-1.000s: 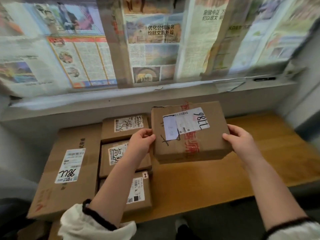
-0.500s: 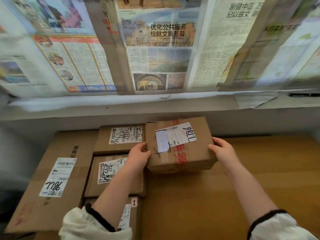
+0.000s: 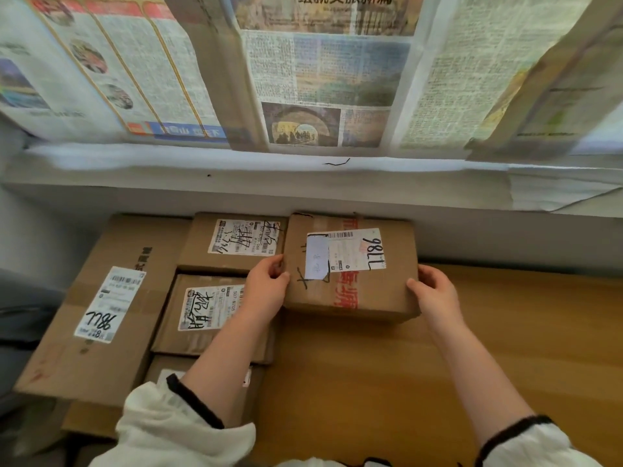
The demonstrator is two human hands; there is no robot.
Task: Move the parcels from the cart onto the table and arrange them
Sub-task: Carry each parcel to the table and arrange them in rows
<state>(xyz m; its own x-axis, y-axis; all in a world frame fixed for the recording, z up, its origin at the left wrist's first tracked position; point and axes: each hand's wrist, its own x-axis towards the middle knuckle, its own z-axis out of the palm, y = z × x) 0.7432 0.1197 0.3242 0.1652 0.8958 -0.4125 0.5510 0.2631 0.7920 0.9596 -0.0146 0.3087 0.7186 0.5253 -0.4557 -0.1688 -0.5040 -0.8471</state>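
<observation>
Boxy brown cardboard parcel [image 3: 350, 281]: matte, red printed tape, white label scrawled 98LL. It is at the far side of the smooth wooden table [image 3: 505, 332], close to the grey wall; resting or just above, cannot tell. Left hand [image 3: 266, 284] grips its left edge, thumb on top. Right hand [image 3: 435, 291] curls round the right edge. Just beside it on the left is a small labelled cardboard box [image 3: 236, 244], with two more in a row behind the left forearm. Big flat carton [image 3: 101, 298] far left. Newspaper sheets [image 3: 320, 79] hang above a white ledge [image 3: 236, 163].
</observation>
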